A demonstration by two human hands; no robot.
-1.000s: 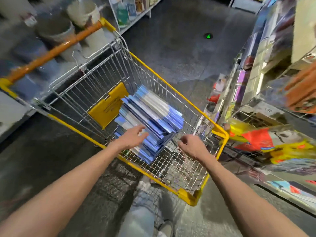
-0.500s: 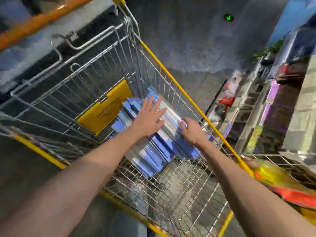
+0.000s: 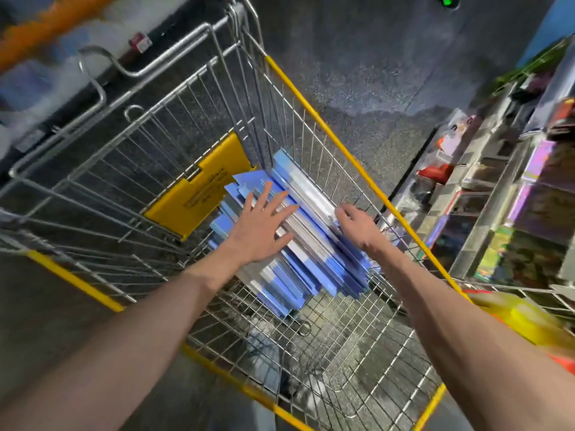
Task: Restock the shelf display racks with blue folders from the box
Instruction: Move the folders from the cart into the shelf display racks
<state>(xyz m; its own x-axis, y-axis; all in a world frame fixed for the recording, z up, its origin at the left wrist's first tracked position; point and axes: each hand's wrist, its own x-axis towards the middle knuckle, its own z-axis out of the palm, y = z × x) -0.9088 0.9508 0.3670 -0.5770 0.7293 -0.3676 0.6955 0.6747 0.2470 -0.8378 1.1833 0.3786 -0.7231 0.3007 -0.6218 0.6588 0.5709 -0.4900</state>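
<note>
A wire trolley (image 3: 325, 129) with an orange handle (image 3: 53, 23) stands on dark speckled floor (image 3: 357, 57). A yellow placard (image 3: 202, 188) leans inside it. A green mark (image 3: 448, 0) glows far off.

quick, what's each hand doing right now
Left hand: open, fingers spread flat on the blue folders in the cart.
Right hand: fingers curled round the edge of the blue folders.

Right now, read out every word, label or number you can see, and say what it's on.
Nothing is legible.
The yellow flap in the shopping cart: dark printed lines, too blurred.
The red-and-white tag on the cart's frame: too blurred.
The packaging on the shelf rack: blurred.
</note>
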